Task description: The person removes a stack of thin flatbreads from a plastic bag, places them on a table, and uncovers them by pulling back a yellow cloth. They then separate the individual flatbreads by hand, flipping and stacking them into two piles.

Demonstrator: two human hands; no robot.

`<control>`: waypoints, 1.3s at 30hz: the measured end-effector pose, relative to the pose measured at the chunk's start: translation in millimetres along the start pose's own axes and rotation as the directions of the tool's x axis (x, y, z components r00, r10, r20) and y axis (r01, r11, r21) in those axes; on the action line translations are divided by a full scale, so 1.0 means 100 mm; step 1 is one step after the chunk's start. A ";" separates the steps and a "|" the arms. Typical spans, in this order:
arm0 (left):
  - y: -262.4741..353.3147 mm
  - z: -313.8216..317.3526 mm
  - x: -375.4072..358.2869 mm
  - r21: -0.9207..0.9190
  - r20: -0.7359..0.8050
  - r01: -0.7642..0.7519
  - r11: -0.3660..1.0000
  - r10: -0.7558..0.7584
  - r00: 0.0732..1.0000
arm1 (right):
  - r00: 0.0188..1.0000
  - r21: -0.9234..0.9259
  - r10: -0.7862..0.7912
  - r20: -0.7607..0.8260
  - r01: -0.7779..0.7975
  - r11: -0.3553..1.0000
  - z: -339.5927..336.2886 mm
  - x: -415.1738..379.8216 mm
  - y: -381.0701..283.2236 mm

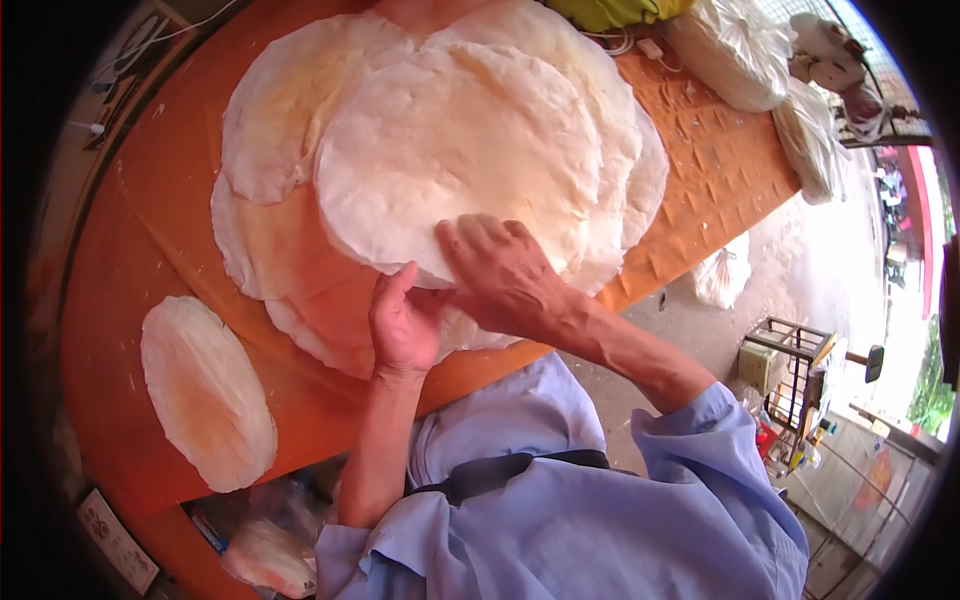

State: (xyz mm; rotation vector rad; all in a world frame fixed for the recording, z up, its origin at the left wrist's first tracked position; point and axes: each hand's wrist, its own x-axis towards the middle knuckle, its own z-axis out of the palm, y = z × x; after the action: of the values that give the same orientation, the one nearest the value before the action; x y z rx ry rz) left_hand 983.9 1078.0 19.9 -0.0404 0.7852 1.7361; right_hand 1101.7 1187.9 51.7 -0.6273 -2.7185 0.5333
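Nearest in, the left hand (403, 325) pinches the near edge of the top round sheet (460, 160), and the right hand (500, 272) lies flat on it, fingers spread. It sits on overlapping sheets (280, 120) across the orange table (130, 200); a separate stack (207, 392) lies left.

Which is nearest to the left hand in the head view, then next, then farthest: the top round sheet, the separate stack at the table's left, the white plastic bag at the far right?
1. Top round sheet: left hand touches its near edge.
2. Separate stack: left side of table.
3. White plastic bag: far right corner.
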 end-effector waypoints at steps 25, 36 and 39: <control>1.59 -0.73 0.97 0.272 -0.461 -0.241 0.932 0.346 0.817 | 0.989 -0.213 0.044 -0.143 -0.074 0.974 -1.66 1.61 0.36; 1.88 -0.71 1.40 0.532 -0.425 0.086 0.842 0.178 0.887 | 0.972 -0.232 0.229 -0.060 -0.237 0.943 -1.75 2.10 0.93; 1.94 -0.72 1.48 0.501 -0.384 -0.099 0.860 0.323 0.865 | 0.987 -0.258 -0.015 -0.159 -0.027 0.966 -2.30 2.29 0.94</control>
State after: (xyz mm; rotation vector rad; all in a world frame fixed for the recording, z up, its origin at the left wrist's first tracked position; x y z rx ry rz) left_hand 740.2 1146.2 -4.6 -0.0345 1.6047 1.7220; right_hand 1022.3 1439.8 262.3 -0.7094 -2.6539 0.1196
